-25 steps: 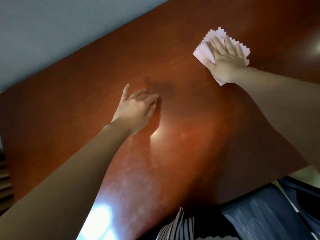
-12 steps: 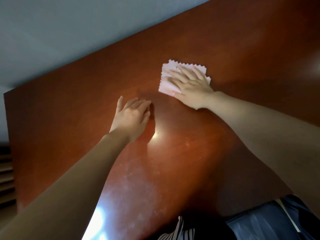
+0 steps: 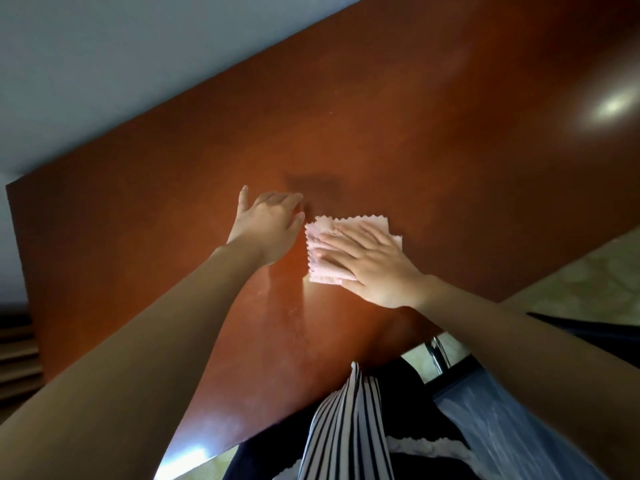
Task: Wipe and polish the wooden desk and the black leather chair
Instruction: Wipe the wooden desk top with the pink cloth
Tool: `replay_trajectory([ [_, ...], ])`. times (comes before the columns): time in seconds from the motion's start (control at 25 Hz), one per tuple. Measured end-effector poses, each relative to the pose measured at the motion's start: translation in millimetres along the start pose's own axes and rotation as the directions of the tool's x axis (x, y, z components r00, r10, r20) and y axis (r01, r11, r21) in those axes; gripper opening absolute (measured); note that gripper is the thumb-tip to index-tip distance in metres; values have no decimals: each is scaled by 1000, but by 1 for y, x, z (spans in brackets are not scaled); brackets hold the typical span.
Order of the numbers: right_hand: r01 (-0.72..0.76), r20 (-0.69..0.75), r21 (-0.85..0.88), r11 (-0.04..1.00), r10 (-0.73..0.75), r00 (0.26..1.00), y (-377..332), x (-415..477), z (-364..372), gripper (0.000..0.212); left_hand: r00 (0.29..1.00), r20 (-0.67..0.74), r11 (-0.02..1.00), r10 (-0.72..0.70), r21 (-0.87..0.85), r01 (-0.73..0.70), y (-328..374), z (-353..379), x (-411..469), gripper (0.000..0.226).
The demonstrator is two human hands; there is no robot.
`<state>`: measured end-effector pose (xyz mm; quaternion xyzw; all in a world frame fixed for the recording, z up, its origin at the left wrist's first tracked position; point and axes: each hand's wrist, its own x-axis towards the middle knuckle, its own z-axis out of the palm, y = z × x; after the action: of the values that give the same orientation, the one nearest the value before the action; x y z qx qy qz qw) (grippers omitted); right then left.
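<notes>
Glossy wooden surface (image 3: 450, 133): pink cloth (image 3: 360, 223) slid toward near edge, now beside left hand (image 3: 266, 226), fingers relaxed; right hand (image 3: 374, 265) fingers flat, pressing cloth.

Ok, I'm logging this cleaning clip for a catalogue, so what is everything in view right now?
reddish-brown wooden desk: one, glossy top with light glare, fills the middle of the view
pale pink zigzag-edged cloth: one, flat on the desk near its centre
pale grey wall: one, top left, beyond the desk
pale patterned floor: one, to the right of the desk
brown slats: several, at the left edge
dark glossy surface: one, blue-black, lower right; possibly the chair, cannot tell
black-and-white striped garment: one, bottom centre
left hand: one, rests on the desk beside the cloth
right hand: one, presses flat on the cloth
</notes>
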<state>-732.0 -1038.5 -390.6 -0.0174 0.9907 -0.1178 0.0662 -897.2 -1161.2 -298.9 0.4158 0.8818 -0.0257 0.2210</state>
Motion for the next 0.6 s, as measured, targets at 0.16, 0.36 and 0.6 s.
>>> replay_trajectory([
  [0.16,-79,-81,1,997,78,994,-34,-56,20,53,997,32,997,75,20,-76,7,12,-20,45],
  [0.36,-239,-31,19,971,240,970,-73,-106,37,54,969,97,971,225,61,-231,26,33,-43,46],
  [0.6,-439,-44,108,892,445,894,-102,-146,57,54,925,159,926,344,103,-362,43,50,-56,49],
])
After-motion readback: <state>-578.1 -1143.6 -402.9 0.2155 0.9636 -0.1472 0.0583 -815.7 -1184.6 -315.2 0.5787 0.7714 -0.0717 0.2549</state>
